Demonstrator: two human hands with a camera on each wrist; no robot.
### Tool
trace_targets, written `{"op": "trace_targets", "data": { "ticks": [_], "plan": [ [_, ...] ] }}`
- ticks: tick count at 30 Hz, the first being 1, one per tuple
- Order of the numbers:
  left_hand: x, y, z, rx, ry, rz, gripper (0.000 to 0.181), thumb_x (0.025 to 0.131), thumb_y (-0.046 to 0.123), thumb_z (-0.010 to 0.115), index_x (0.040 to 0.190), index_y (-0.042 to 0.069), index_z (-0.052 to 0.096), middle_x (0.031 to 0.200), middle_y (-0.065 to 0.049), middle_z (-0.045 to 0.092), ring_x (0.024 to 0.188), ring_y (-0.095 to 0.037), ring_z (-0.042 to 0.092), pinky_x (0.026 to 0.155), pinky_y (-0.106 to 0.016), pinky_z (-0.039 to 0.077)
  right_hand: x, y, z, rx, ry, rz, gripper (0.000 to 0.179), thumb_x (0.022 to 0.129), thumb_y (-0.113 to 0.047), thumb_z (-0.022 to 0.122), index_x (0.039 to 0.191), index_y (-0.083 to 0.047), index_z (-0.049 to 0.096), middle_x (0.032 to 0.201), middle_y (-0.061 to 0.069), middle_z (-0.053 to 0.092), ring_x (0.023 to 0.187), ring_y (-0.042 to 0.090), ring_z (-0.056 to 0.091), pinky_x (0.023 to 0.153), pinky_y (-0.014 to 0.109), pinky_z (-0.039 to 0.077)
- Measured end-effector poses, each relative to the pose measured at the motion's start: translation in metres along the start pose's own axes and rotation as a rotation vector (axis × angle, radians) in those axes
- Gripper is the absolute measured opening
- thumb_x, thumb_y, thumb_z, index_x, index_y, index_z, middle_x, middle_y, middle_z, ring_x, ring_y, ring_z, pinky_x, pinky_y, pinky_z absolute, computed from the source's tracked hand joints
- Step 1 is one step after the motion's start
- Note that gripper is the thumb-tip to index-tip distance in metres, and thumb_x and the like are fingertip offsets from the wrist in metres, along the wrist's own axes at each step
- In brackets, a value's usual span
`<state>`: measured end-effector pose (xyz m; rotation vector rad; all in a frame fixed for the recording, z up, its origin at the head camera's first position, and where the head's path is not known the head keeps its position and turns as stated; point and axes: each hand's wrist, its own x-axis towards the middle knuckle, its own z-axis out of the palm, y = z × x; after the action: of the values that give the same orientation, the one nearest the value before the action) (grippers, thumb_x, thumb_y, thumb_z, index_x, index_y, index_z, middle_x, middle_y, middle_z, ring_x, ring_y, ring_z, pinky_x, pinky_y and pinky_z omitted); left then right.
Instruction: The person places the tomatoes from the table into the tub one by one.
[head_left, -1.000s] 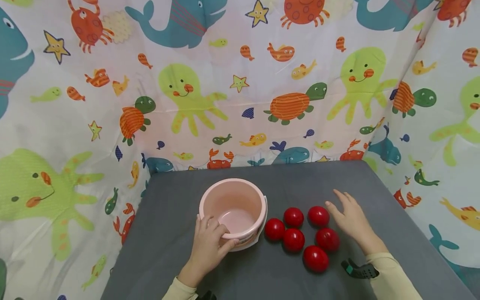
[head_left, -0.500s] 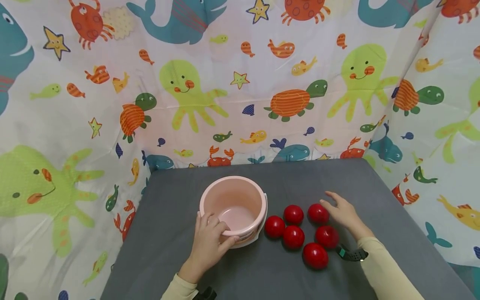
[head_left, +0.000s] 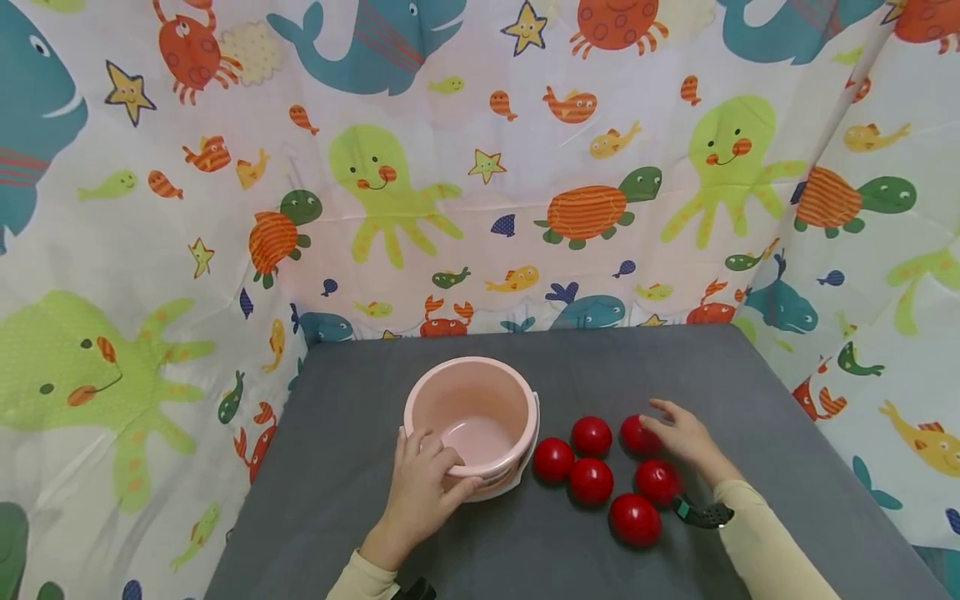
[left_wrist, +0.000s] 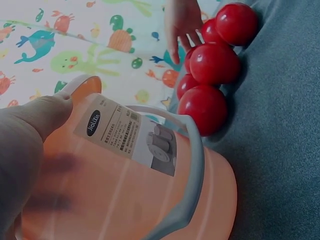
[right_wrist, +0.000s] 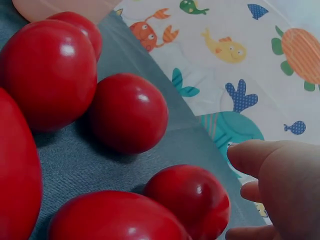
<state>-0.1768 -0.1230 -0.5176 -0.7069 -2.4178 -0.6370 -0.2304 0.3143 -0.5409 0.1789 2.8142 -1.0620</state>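
A pale pink plastic bucket point(head_left: 448, 400) stands upright at the middle of the table. My left hand point(head_left: 418, 492) grips its near-left rim, fingers over the inside and thumb outside. The left wrist view shows the thumb point(left_wrist: 37, 120) at the rim, above a printed label point(left_wrist: 132, 132) and a white handle point(left_wrist: 197, 165). Several shiny red, roundish balls point(head_left: 591, 482) lie right of the bucket. My right hand point(head_left: 688, 440) reaches in from the right, its fingers relaxed and apart. Its fingertips overlap the far-right red ball point(head_left: 634, 437); in the right wrist view, the hand point(right_wrist: 290, 185) holds nothing.
The grey tabletop point(head_left: 352, 417) ends at a curtain point(head_left: 480, 208) printed with sea animals, which hangs behind it and along both sides. A dark band point(head_left: 703, 514) is worn on the right wrist.
My right hand has moved left and slightly down, to the far-right red ball. The left hand keeps its grip on the bucket, and the balls have stayed in place.
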Motion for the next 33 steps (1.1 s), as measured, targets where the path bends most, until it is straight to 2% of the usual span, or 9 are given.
{"op": "trace_targets", "data": {
  "ticks": [11,21,33],
  "plan": [
    [0.0,0.002,0.001,-0.01,-0.004,-0.018,0.035,0.072,0.043,0.086,0.075,0.019,0.062,0.081,0.0,0.058,0.113,-0.035,0.055,0.102,-0.084,0.031,0.0,0.005,0.01,0.026,-0.001,0.003,0.057,0.1,-0.029,0.06,0.146,0.002,0.047,0.143,0.038,0.05,0.132,0.053,0.05,0.105,0.065,0.046],
    [0.0,0.0,0.001,-0.009,0.004,-0.015,0.034,0.072,0.044,0.086,0.075,0.02,0.062,0.082,0.002,0.058,0.114,-0.034,0.055,0.101,-0.084,0.031,-0.001,0.008,0.017,0.054,0.04,-0.017,0.051,0.1,-0.026,0.061,0.143,0.001,0.052,0.139,0.034,0.056,0.126,0.051,0.055,0.103,0.064,0.047],
    [0.001,0.001,-0.001,-0.039,-0.017,-0.033,0.033,0.074,0.045,0.085,0.076,0.021,0.062,0.084,0.002,0.06,0.115,-0.034,0.055,0.104,-0.084,0.029,0.0,0.009,0.017,0.061,0.035,-0.02,0.051,0.099,-0.026,0.06,0.143,0.0,0.053,0.139,0.034,0.056,0.125,0.051,0.054,0.102,0.063,0.048]
  ]
}}
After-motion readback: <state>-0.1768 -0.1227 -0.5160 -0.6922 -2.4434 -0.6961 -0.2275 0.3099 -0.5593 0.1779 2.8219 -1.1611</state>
